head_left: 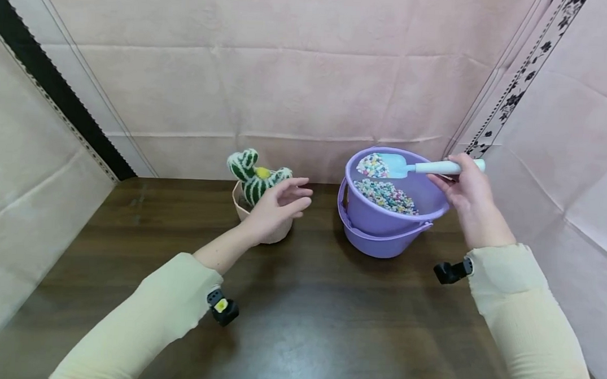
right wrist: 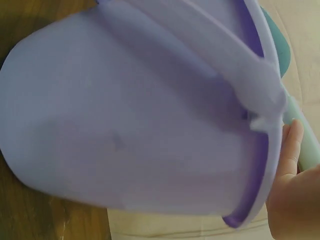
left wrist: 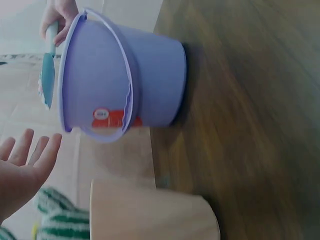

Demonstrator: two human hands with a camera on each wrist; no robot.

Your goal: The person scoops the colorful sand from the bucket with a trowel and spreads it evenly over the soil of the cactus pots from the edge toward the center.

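My right hand [head_left: 467, 188] grips the pale handle of a small blue shovel [head_left: 397, 166], level above the mouth of a purple bucket [head_left: 354, 200]. Multicoloured pebbles [head_left: 373, 166] lie on the blade, and more of the same pebbles [head_left: 388, 196] cover the bucket's bottom. In the right wrist view the bucket wall [right wrist: 125, 115] hides most of the shovel. My left hand [head_left: 282, 205] hangs with loosely bent fingers in front of a knitted green cactus [head_left: 255, 188] in a beige pot [head_left: 280, 234], holding nothing. The left wrist view shows its palm [left wrist: 20, 175] beside the cactus.
The bucket's handle [head_left: 343, 214] hangs down around its side. Under everything is a dark wooden table [head_left: 297, 325]. Pale cloth walls [head_left: 307, 93] stand close behind the pot and bucket, with another cloth wall [head_left: 583, 185] on the right.
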